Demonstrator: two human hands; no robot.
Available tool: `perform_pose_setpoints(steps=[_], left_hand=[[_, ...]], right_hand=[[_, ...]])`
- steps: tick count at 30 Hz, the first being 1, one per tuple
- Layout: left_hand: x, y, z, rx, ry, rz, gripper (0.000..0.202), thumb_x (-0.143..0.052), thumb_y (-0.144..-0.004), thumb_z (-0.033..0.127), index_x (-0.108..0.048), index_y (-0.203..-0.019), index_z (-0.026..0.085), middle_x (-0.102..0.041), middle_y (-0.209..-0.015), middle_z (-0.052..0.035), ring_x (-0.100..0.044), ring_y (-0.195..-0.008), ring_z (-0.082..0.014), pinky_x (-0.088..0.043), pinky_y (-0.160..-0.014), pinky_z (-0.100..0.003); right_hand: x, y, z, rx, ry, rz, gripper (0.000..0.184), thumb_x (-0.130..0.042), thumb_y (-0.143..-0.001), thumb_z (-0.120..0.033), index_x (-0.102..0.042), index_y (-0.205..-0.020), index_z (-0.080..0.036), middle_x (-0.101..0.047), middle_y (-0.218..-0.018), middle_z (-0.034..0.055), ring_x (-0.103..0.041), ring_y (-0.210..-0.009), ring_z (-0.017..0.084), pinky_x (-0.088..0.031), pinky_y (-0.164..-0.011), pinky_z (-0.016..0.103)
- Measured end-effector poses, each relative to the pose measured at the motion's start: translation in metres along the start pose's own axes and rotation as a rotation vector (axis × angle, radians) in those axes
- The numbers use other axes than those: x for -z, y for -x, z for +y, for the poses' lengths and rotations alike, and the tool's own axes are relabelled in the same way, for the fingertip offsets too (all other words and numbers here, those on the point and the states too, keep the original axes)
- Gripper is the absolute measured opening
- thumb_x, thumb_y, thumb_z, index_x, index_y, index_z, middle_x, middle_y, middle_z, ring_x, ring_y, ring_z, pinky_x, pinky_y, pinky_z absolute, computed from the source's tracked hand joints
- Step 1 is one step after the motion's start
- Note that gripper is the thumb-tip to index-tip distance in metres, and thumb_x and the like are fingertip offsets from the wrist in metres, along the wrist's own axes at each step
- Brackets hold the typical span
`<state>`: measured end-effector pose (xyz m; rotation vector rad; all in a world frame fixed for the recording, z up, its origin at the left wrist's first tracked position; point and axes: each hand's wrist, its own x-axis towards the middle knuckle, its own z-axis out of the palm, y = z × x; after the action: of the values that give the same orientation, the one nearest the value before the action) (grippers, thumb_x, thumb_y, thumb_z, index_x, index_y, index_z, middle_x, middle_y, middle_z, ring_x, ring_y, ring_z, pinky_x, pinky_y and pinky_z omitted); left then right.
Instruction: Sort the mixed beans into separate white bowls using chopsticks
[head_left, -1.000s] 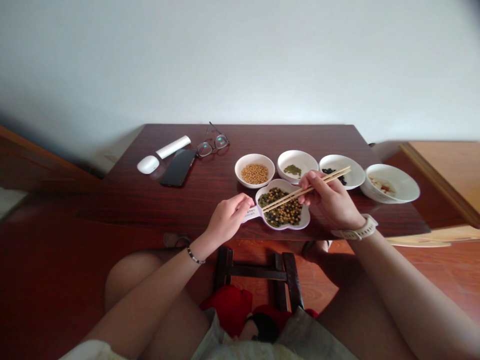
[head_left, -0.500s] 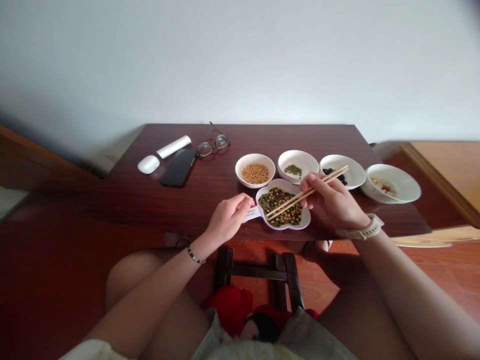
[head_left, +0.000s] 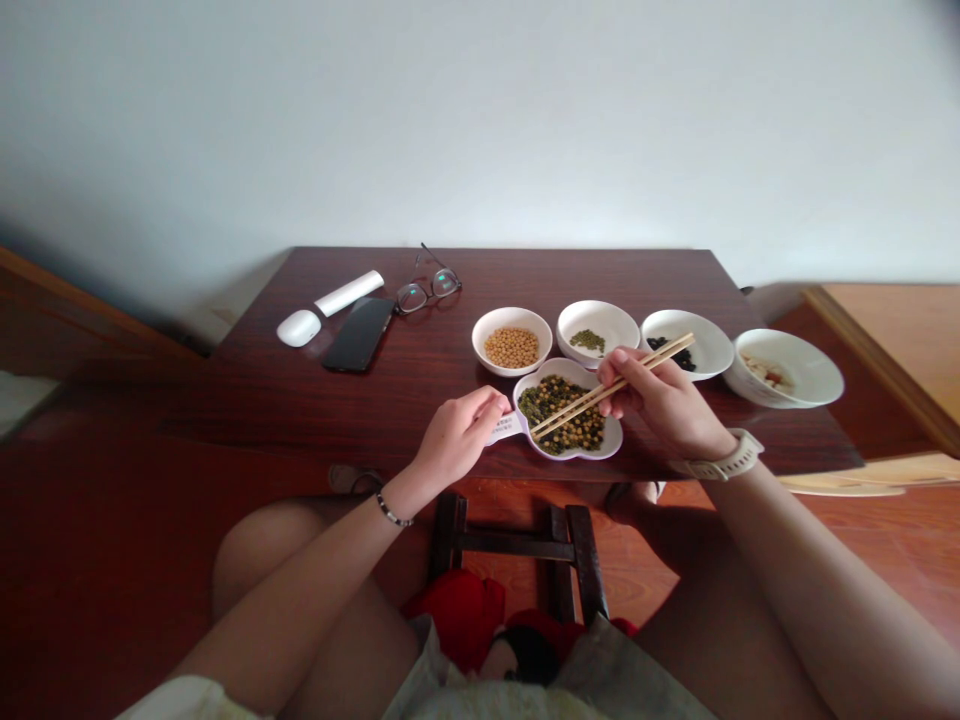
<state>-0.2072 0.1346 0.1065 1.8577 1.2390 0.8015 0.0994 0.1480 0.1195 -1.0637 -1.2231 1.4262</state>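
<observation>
My left hand [head_left: 461, 436] grips the white tab handle [head_left: 506, 429] of a white flower-shaped dish [head_left: 577, 453] holding mixed green and dark beans. My right hand [head_left: 660, 398] holds a pair of bamboo chopsticks [head_left: 579, 406], their tips together over the beans. No bean shows between the tips. Beyond the dish stand a white bowl of soybeans [head_left: 511, 342], a white dish of mung beans [head_left: 598, 335] and a white dish of black beans [head_left: 686, 345]. The chopsticks' upper ends pass above the black beans. Farther right sits a white bowl with pale scraps [head_left: 784, 368].
The dark wooden table [head_left: 247, 372] holds a white computer mouse [head_left: 298, 328], a black phone [head_left: 360, 335], a white tube [head_left: 349, 293] and glasses [head_left: 428, 291] at its back left. A small wooden stool [head_left: 510, 545] stands below the front edge.
Over the last second, the chopstick tips have shifted slightly down and right above the dish, and my right hand has moved slightly right. My left hand still grips the handle.
</observation>
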Motion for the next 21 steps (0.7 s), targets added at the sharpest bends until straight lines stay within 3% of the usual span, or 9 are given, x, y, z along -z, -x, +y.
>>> perform_pose_setpoints(steps=[21], left_hand=[[-0.0006, 0.0001, -0.0004, 0.013, -0.008, 0.0, 0.042, -0.051, -0.117, 0.049, -0.079, -0.103, 0.021, -0.085, -0.099, -0.0052, -0.076, -0.085, -0.0202, -0.052, -0.076, -0.028]], right_hand=[[-0.0002, 0.0013, -0.0038, 0.042, 0.003, 0.066, 0.043, -0.078, -0.103, -0.063, -0.077, -0.087, -0.024, -0.07, -0.072, 0.0034, -0.067, -0.062, 0.017, -0.057, -0.054, 0.027]])
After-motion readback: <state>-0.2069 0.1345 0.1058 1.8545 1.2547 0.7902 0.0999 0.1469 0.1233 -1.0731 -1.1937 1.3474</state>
